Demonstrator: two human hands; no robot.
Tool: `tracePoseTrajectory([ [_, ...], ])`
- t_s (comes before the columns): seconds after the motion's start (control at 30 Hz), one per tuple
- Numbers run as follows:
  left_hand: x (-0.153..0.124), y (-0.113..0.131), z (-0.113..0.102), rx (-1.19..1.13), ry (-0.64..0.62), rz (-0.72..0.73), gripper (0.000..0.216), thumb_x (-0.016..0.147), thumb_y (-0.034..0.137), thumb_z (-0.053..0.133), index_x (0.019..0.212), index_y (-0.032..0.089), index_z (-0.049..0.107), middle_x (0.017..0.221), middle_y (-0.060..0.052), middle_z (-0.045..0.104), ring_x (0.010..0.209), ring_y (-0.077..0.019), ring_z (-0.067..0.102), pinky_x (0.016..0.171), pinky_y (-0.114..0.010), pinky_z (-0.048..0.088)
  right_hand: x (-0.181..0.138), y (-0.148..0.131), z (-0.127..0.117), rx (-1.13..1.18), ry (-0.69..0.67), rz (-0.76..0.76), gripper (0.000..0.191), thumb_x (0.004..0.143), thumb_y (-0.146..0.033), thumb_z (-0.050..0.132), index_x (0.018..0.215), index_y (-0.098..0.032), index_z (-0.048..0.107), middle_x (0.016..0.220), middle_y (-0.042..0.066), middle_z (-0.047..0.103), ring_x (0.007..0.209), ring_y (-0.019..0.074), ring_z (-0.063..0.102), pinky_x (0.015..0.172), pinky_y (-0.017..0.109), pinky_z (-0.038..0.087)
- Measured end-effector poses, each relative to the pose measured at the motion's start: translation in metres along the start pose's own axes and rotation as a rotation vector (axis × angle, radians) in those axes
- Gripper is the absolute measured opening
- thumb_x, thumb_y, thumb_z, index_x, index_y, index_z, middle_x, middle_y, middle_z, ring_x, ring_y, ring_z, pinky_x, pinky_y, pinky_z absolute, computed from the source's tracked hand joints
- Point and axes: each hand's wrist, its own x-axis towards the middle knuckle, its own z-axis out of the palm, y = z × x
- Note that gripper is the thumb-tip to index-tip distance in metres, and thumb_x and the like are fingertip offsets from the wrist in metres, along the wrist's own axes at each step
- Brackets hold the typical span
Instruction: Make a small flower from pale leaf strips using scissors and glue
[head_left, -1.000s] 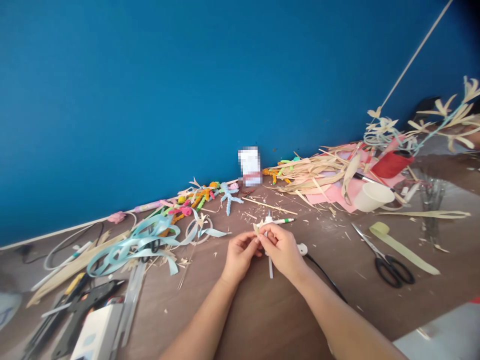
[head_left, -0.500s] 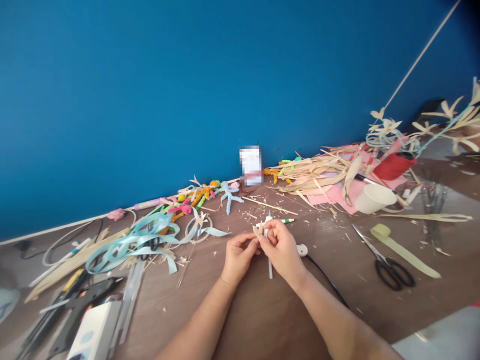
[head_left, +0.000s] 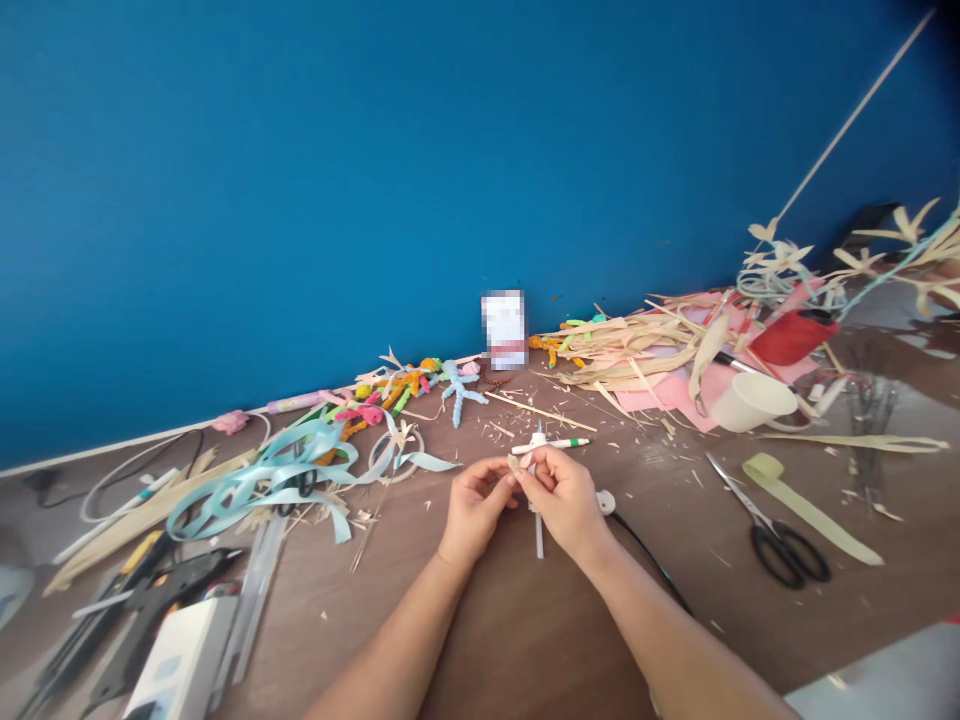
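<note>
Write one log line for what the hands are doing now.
left hand: pinches straw piece | right hand: pinches it too | scissors: on table

My two arms come up from the bottom edge of the frame toward its centre. Both forearms are bare from the lower edge to the wrists; no sleeve reaches into view. My left hand [head_left: 472, 505] sits just left of centre, my right hand [head_left: 566, 497] just right of it. I wear no gloves, and I can make out no rings, watch or bracelets on either wrist or on the fingers that show. My fingernails look short and unpainted, though they are small in the frame and hard to judge.
</note>
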Motion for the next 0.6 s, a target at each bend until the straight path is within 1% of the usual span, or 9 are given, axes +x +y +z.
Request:
tracePoseTrajectory([
  [0.1,0.0005,-0.0026,0.0002,-0.015,0.027,-0.009,0.023,0.068,0.026,0.062,0.085,0.014,0.053,0.072,-0.002,0.057,0.063,-0.0109,0.054,0.049,-0.018,0.046,0.0008,0.0001,-0.0005,0.029,-0.016,0.017,0.006,0.073,-0.023,0.053,0.068,-0.019,0.05,0.048,-0.009,0.021,0.044,0.0071,0.025,0.045,0.02,0.027],
  [0.23,0.0029,-0.0052,-0.001,0.025,0.1,0.036,0.022,0.067,0.024,0.063,0.077,0.016,0.044,0.073,0.0,0.053,0.067,-0.0101,0.053,0.052,-0.017,0.045,0.0003,0.0006,0.0001,0.054,-0.021,0.028,0.007,0.072,-0.024,0.054,0.068,-0.018,0.051,0.048,-0.01,0.02,0.044,0.0067,0.024,0.045,0.02,0.028],
  [0.3,0.0042,-0.0047,-0.0018,0.021,0.152,0.066,0.026,0.066,0.022,0.064,0.078,0.018,0.041,0.074,0.001,0.053,0.068,-0.0098,0.053,0.053,-0.017,0.045,0.0,0.0003,0.0002,0.062,-0.016,0.033,0.008,0.073,-0.025,0.054,0.069,-0.018,0.052,0.048,-0.009,0.02,0.044,0.0067,0.024,0.045,0.02,0.027],
  [0.37,0.0046,-0.0028,-0.0021,-0.006,0.179,0.088,0.031,0.064,0.021,0.065,0.085,0.019,0.042,0.077,0.0,0.054,0.069,-0.0101,0.053,0.053,-0.018,0.045,0.0001,-0.0003,-0.0001,0.063,-0.005,0.033,0.008,0.073,-0.024,0.053,0.069,-0.018,0.052,0.048,-0.009,0.02,0.044,0.0067,0.023,0.044,0.02,0.027],
  [0.43,0.0038,-0.0003,-0.0021,-0.022,0.132,0.104,0.033,0.065,0.022,0.065,0.092,0.018,0.048,0.086,-0.003,0.056,0.073,-0.0118,0.054,0.053,-0.019,0.046,0.0003,-0.0009,-0.0006,0.062,0.001,0.028,0.007,0.073,-0.024,0.053,0.069,-0.018,0.052,0.048,-0.009,0.02,0.044,0.0067,0.023,0.043,0.02,0.026],
  [0.5,0.0024,0.0012,-0.002,-0.026,0.031,0.11,0.028,0.067,0.024,0.063,0.092,0.016,0.057,0.095,-0.007,0.057,0.077,-0.0143,0.055,0.054,-0.021,0.047,0.0005,-0.0011,-0.001,0.062,0.004,0.024,0.008,0.073,-0.025,0.054,0.069,-0.018,0.053,0.047,-0.009,0.021,0.043,0.0066,0.024,0.042,0.02,0.025],
  [0.53,0.0017,0.0013,-0.002,-0.033,-0.007,0.107,0.024,0.067,0.025,0.063,0.089,0.015,0.061,0.096,-0.008,0.058,0.076,-0.0147,0.055,0.053,-0.021,0.048,0.0005,-0.001,-0.0011,0.062,0.005,0.022,0.009,0.073,-0.025,0.054,0.069,-0.018,0.053,0.047,-0.009,0.021,0.043,0.0066,0.024,0.042,0.02,0.025],
  [0.6,0.0011,0.0,-0.002,-0.063,-0.028,0.082,0.02,0.066,0.025,0.064,0.084,0.014,0.065,0.091,-0.007,0.061,0.067,-0.0127,0.056,0.053,-0.022,0.048,0.0003,-0.0006,-0.0011,0.061,0.007,0.021,0.01,0.074,-0.027,0.054,0.068,-0.018,0.053,0.047,-0.009,0.021,0.043,0.0066,0.024,0.042,0.02,0.026],
])
